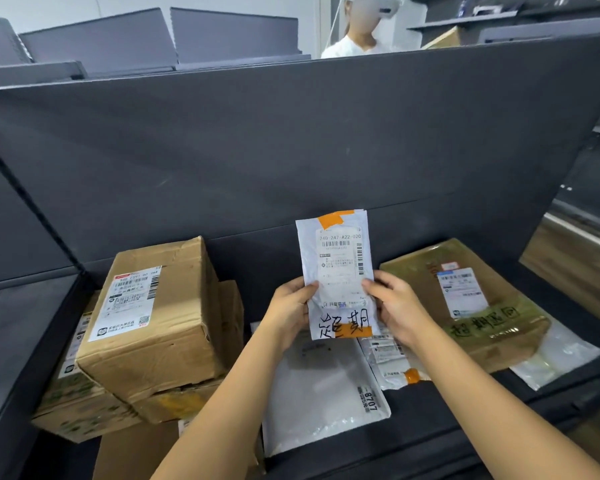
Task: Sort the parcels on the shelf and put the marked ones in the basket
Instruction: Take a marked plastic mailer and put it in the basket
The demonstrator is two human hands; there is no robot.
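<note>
Both hands on one white mailer: left hand pinches its lower left edge, right hand the lower right edge, thumbs on the front, fingers curled behind. It's upright, label facing me, lifted clear above the shelf and the flat white bags lying under my wrists. Black handwriting runs across the bottom strip, partly over orange tape, so I read this one as marked and it belongs in the basket. The basket isn't in view, so I can't say which way to swing. How to do it well, my take: confirm the scrawl before committing, since the printed label alone says nothing about marking. The pouch is thin and likely floppy, so grip by the edges and don't crease the barcode. Go to one hand only once that hand has a firm pinch, then carry it out over the front lip without dragging across the loose bags below, which look slick and would probably slide. Brown bag to the right has similar handwriting, probably the next candidate. Cardboard box on the left stack shows only a printed label on the faces I can see, so no call on it yet.
</note>
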